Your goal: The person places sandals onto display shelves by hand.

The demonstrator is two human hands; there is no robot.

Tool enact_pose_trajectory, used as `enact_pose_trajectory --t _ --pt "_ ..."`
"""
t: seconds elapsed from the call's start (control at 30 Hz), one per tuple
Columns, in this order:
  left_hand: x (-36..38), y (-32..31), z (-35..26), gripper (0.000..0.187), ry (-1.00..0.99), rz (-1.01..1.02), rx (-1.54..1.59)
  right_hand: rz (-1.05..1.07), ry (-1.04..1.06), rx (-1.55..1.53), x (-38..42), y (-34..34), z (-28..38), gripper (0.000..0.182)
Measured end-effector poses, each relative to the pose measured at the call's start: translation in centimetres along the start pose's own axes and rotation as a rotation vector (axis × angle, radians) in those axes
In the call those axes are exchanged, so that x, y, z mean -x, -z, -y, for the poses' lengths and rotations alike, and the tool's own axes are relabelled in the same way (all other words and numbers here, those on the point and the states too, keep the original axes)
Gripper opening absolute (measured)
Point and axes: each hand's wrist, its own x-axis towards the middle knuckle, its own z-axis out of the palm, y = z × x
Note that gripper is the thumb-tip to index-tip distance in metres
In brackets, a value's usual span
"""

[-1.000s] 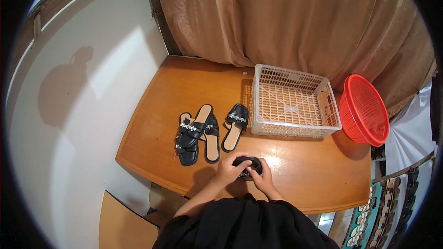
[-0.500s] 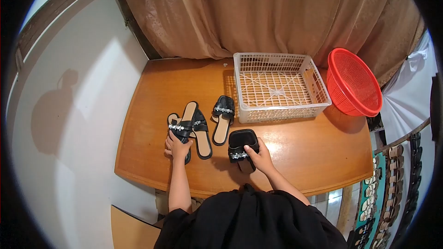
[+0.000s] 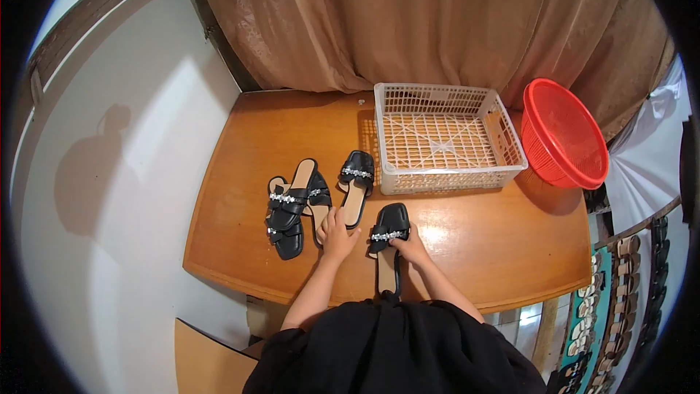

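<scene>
right hand: here it is, lower centre of the frame, the right hand (image 3: pixel 410 249) gripping the right edge of the held sandal (image 3: pixel 391 216), thumb up by the glittering strap;
held sandal: black, square toe pointing up the frame, tan insole running down towards the black top (image 3: pixel 394 350) at the bottom edge;
left hand: over to its left, and the left hand (image 3: pixel 336 238) is down among the heels, fingers spread and bent; it reaches across the heel ends of two sandals; whether it grips either, i cannot tell;
middle sandal: just above that hand, the middle sandal (image 3: pixel 358 163) lies toe upward, sparkling band across it;
overlapping sandals: left of centre, three overlapping sandals (image 3: pixel 290 213), the top one with its toe pointing down the frame;
crate: upper right of centre, a pale plastic crate (image 3: pixel 452 181) sits upright, lattice base showing through;
basket: right beside it, the red basket (image 3: pixel 543 157) leans over, its mouth tilted to the right;
table: all of them on this brown wooden table (image 3: pixel 503 248), the curtain (image 3: pixel 437 22) hanging behind across the top of the frame
</scene>
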Motion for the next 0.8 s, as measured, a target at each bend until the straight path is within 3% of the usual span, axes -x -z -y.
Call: enact_pose_trajectory --t 0.07,0.1,0.13,0.2,0.3,0.47,0.53,0.6,0.8 --pt "-0.3 -0.6 -1.1 0.071 0.019 0.046 0.003 -0.050 0.134 0.136 0.4 0.3 -0.9 0.062" --pt "-0.4 -0.2 -1.6 0.072 0.005 0.100 0.005 0.055 -0.012 0.069 0.5 0.9 -0.5 0.066" --pt "-0.6 0.0 -1.9 0.072 -0.009 0.154 0.004 0.094 0.005 0.218 0.6 1.4 -0.7 0.071" --pt "-1.5 -0.1 -2.4 0.075 0.017 0.176 -0.022 -0.069 0.049 0.508 1.6 1.5 -2.0 0.074" --pt "-3.2 -1.0 -2.5 0.079 0.065 0.121 -0.032 -0.108 0.065 0.390 2.8 2.2 -2.1 0.072" --pt "-5.3 0.7 -3.8 0.089 0.218 0.212 -0.057 -0.103 0.058 0.294 3.5 3.1 -2.3 0.070" --pt "-5.8 1.1 -3.4 0.092 0.169 0.176 -0.133 -0.106 0.048 0.299 3.9 3.6 -2.2 0.069" --pt "-6.0 1.5 -3.1 0.093 0.134 0.284 -0.171 -0.110 0.027 0.297 4.2 4.1 -2.6 0.067" --pt "-2.3 2.2 -1.0 0.089 0.078 0.204 -0.204 -0.088 0.008 0.253 6.1 5.8 -2.8 0.062"
